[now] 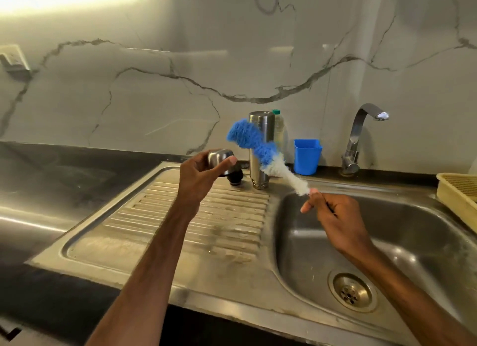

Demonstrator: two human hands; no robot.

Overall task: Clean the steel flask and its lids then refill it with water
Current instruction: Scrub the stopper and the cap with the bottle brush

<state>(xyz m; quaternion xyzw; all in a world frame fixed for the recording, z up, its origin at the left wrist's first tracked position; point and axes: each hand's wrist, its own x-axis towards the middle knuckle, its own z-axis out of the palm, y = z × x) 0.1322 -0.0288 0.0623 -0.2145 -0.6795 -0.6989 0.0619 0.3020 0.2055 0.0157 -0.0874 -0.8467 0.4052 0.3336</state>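
left hand (200, 176) grips steel lid (220, 157) mid-frame; right hand (335, 214) pinches bottle brush (263, 154), steel flask (260, 149) upside down behind.

Place: it was a home kitchen, seen at the washing-up spot.
Sink: a stainless-steel sink (426, 242) with a round metal drain (352, 292) sat in a dark stone desk (51, 180), with a ribbed steel draining board (232, 216) on its left.
Tap: a curved chrome tap (358, 136) stood behind the basin.
Wall: a white marble-look backsplash with grey veins (180, 49) rose behind.
Washing gear: a blue plastic cup (307, 156), a clear bottle with a green cap (279, 129) and a yellow plastic basket (456, 190) stood along the sink's edge.
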